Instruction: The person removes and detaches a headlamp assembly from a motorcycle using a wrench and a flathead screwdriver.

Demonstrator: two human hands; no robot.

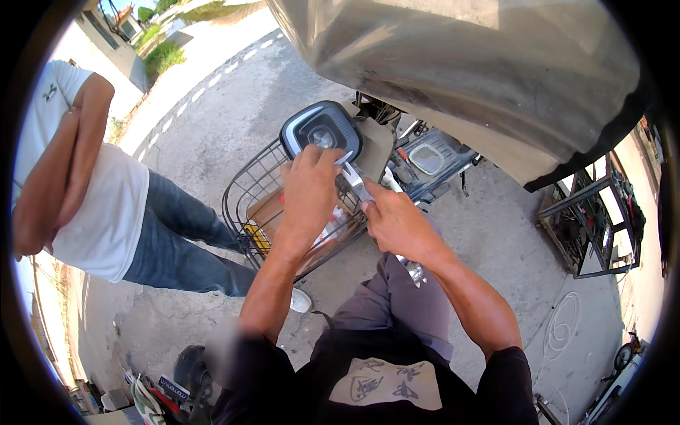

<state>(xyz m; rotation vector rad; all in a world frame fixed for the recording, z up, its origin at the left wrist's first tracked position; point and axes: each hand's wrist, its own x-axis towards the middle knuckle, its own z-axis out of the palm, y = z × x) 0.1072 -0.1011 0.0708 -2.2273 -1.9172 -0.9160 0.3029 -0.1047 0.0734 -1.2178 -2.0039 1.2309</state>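
My left hand (309, 190) has its fingers closed at the near edge of a square black lamp-like unit (320, 130), around a small silver piece (344, 159) that is mostly hidden. Just right of it my right hand (389, 216) grips a silver wrench-like tool (353, 180), whose head reaches up to my left fingers. Both sit over a black wire basket (241, 183) holding cardboard (265, 207), a yellow item (256, 236) and plastic packaging. More shiny metal pieces (414, 273) show below my right hand; what holds them is unclear.
A person (92, 205) with crossed arms stands close at left. A grey cover (467, 64) overhangs a scooter-like vehicle with a tray (425, 159). At right stand a metal rack (588, 219) and a coiled white hose (563, 319). Dark gear (188, 379) lies at lower left.
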